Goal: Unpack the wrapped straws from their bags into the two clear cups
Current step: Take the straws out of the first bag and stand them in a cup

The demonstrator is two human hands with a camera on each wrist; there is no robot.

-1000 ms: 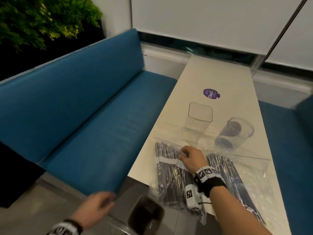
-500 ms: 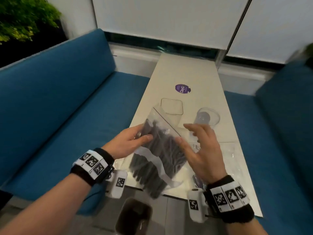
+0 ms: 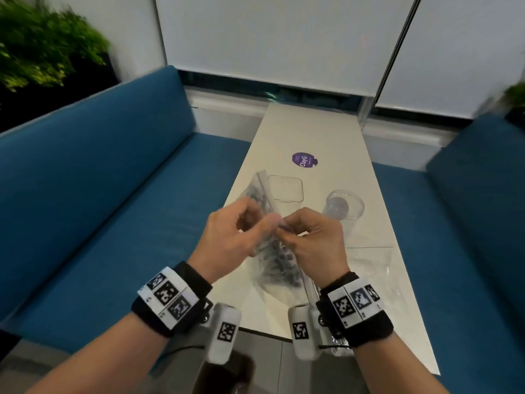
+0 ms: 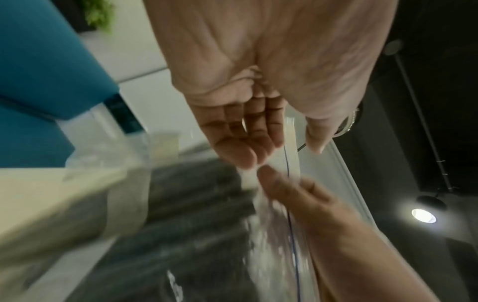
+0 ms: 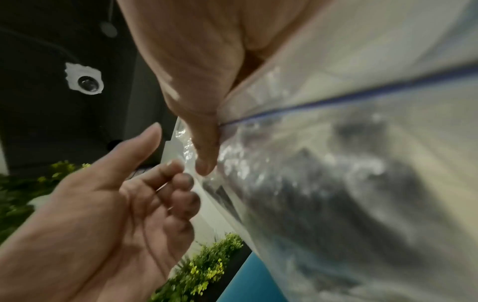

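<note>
So we are right at the start of the job, as far as we can judge. Our left hand (image 3: 227,237) and right hand (image 3: 312,240) meet in front of us, above the near end of the table (image 3: 326,132), and each pinches the top edge of a clear bag (image 3: 272,268) of dark wrapped straws (image 3: 279,265) between thumb and fingers. From the right wrist view the blue seal line (image 5: 336,100) runs across the bag just under our right thumb, and it looks closed; we cannot tell for sure, since the plastic is blurred there. The bag hangs between our hands, lifted off the table, with the straws bunched in its lower half.

Both cups stand beyond our hands: the square cup (image 3: 285,189) to the left, the round cup (image 3: 345,204) to the right, and neither shows any straws. A second bag (image 3: 372,268) lies flat on the table under our right wrist, untouched.

What is left, we reckon, is nearly everything: pull this seal apart, move the straws into a cup, then do the same with the other bag.
</note>
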